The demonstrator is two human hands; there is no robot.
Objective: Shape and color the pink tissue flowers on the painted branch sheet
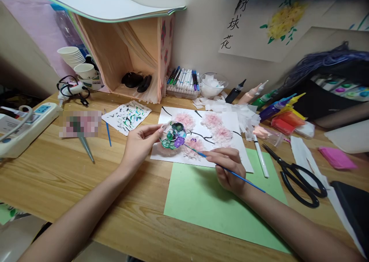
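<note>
Blue brush, one, gripped in my right hand, tip on one paint-smeared clear palette. My left hand pinches the palette's edge, fingers closed, above one white sheet bearing four pink flowers. One green sheet lies below on the bench; one pair of black scissors rests right.

Two hands: left hand, right hand. One pair of scissors, one green sheet, two blue brushes. One power strip, one flower painting showing four pink blooms, one marker box.
</note>
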